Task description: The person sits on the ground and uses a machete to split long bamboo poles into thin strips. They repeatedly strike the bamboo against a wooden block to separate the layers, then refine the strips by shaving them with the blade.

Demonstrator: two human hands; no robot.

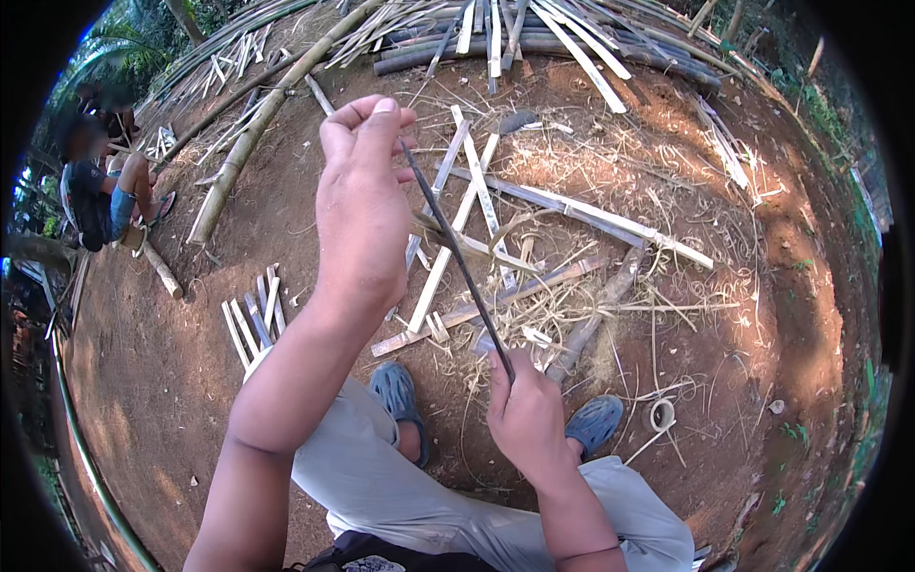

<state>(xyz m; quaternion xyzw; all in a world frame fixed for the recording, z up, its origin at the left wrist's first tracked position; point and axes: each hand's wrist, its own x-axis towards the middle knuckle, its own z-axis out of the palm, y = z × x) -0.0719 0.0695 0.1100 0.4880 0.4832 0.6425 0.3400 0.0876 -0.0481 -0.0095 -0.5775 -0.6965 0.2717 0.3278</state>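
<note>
My right hand [529, 415] is closed around the near end of a long, thin, dark blade [460, 262], which looks to be seen nearly edge-on. The blade slants away from me, up and to the left. Its far tip reaches the fingers of my raised left hand [367, 162]. That hand's thumb and fingers are curled, and what is pinched between them, if anything, is hidden. Beyond the blade runs a curved, pale brown strip [496, 250]. Split bamboo slats [457, 234] lie crossed on the ground beneath, among pale shavings.
A thick pole [610, 305] lies between my shod feet. Short split pieces [255, 315] lie beside my left knee. A roll of tape [661, 414] is right of my right shoe. Long bamboo poles [534, 48] are piled at the back. Another person [100, 186] sits at far left.
</note>
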